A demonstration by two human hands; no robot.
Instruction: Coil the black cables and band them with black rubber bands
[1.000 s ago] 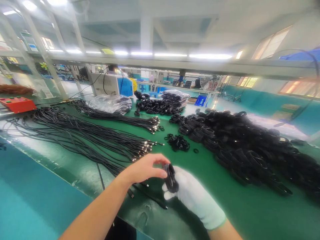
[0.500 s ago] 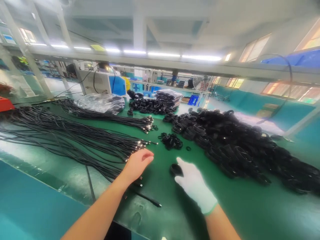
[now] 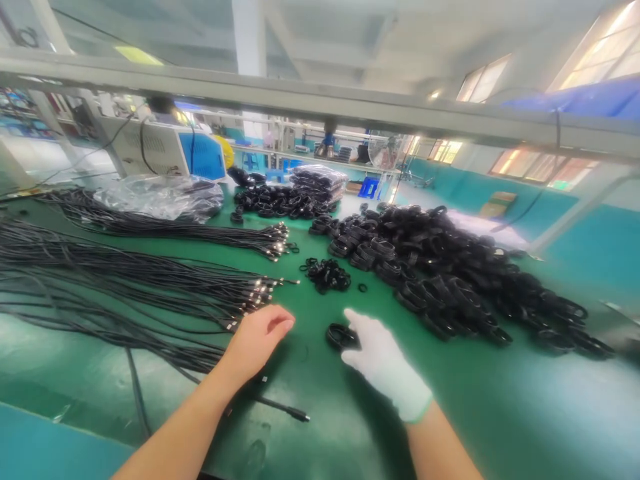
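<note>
My left hand (image 3: 263, 337), bare, hovers by the connector ends of a long bundle of black cables (image 3: 130, 273); its thumb and fingers are curled together, and whatever they might hold is hidden. My right hand (image 3: 383, 357) wears a white glove and has its thumb and fingers round the right side of a coiled black cable (image 3: 341, 337), low over the green mat. Beyond the hands lies a small heap of black rings (image 3: 327, 275), with one loose ring (image 3: 363, 288) beside it. A single cable end (image 3: 297, 414) points right, below my left hand.
A large pile of coiled cables (image 3: 440, 260) spreads across the right side. Farther back are a second cable bundle (image 3: 200, 230), clear plastic bags (image 3: 160, 197), more coils (image 3: 285, 200) and a white and blue machine (image 3: 160, 147). A metal bar (image 3: 300, 93) crosses above the table.
The view has shifted to the right and slightly down, so the bench items appear farther left. Both hands keep nearly the same pose, with the coil still at my right hand.
</note>
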